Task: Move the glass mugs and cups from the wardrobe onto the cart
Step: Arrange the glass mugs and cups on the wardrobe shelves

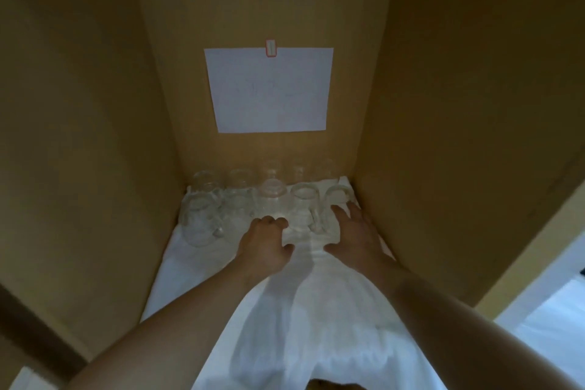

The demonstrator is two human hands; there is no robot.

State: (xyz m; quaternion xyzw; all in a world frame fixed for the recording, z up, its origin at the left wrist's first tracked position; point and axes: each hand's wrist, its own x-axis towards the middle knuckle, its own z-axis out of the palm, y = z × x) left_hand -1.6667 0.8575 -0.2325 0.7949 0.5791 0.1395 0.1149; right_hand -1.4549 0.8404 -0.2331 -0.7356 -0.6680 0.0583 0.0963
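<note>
Several clear glass mugs and cups stand in rows at the back of the wardrobe shelf on a white cloth [285, 310]. My left hand [266, 245] reaches in with loosely curled fingers just in front of the middle glass [271, 196]; its thumb is spread apart and nothing shows in its grasp. My right hand [356, 231] lies flat with straight fingers, its tips touching the base of the rightmost mug [338, 196]. Between the hands stands a handled mug [304, 204]. Another handled mug [199, 225] stands at the front left. The cart is out of view.
The wardrobe's brown side walls [95, 168] close in on both sides. A white paper sheet [269, 89] is taped to the back wall. The cloth hangs over the shelf's front edge. A bright opening [554, 326] shows at the lower right.
</note>
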